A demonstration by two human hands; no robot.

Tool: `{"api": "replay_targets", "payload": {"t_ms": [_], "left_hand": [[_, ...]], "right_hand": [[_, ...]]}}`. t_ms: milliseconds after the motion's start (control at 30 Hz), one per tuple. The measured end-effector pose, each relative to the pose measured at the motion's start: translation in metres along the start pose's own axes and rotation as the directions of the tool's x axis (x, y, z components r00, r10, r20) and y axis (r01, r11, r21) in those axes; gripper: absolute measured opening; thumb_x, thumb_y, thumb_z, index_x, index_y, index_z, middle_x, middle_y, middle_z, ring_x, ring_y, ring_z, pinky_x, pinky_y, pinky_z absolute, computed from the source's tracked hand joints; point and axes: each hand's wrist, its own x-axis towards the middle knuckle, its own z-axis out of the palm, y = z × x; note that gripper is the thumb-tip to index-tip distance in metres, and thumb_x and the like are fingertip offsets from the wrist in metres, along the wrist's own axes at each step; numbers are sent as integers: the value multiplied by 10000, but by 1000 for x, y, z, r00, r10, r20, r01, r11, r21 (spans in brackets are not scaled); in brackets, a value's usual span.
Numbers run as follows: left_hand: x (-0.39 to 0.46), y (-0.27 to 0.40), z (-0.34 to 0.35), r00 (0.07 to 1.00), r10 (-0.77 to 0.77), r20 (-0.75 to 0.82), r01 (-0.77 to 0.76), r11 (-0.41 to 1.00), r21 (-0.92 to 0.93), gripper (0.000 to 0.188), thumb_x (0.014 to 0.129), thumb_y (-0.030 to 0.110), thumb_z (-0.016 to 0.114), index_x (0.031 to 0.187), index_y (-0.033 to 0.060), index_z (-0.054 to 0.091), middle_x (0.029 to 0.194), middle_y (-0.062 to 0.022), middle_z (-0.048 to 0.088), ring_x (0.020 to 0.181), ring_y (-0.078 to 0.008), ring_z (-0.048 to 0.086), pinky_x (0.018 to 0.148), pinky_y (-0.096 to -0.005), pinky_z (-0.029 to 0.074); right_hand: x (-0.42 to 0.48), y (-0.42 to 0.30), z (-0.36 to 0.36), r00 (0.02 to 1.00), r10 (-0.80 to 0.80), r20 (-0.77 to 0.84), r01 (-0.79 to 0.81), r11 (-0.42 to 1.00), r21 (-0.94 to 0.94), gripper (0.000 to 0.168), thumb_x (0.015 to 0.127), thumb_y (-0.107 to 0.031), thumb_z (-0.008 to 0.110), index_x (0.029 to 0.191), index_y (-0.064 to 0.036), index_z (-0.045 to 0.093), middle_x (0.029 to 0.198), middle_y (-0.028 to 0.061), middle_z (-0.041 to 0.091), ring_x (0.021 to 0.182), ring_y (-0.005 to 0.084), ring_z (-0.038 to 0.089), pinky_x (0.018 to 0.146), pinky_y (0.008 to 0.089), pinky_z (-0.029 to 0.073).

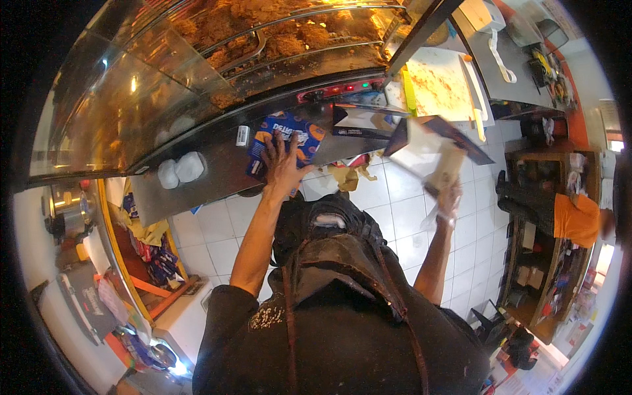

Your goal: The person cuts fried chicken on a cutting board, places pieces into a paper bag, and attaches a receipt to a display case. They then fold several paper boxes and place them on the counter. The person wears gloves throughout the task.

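My left hand (282, 160) lies with fingers spread on top of a blue and orange printed cardboard food box (308, 136) on the dark metal counter (222, 170). My right hand (448, 200), in what looks like a clear plastic glove, grips an unfolded carton (419, 148) with a pale inside and dark printed outer side. Motion blurs this carton, held out past the counter over the floor. Beside the blue box, another dark printed carton (363, 123) sits against the display warmer.
Fried pieces (291, 44) fill the heated glass display. A knife (474, 98) rests on a crumb-covered white cutting board (439, 86). Two white rounded packets (182, 169) lie left on the counter. Crumpled brown paper (345, 177) shows below its edge. A person in orange (575, 219) stands at right.
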Motion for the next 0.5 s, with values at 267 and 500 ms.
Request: {"api": "replay_targets", "payload": {"t_ms": [267, 500], "left_hand": [[-12, -36, -23, 994, 97, 42, -94, 993, -65, 875, 824, 333, 794, 1548, 85, 369, 1591, -331, 244, 1442, -576, 239, 1174, -579, 292], [-3, -50, -51, 944, 37, 329, 72, 947, -314, 865, 839, 380, 764, 1527, 25, 378, 1552, -355, 309, 1435, -539, 301, 1181, -515, 306]], "right_hand": [[146, -17, -11, 996, 89, -5, -89, 982, -165, 626, 954, -454, 634, 1405, -31, 536, 1256, 221, 631, 1128, 255, 621, 849, 385, 522], [184, -21, 31, 995, -84, -48, 49, 870, -491, 879, 873, -545, 701, 1419, 99, 458, 1394, 273, 556, 1288, 380, 548, 1076, 410, 427]]}}
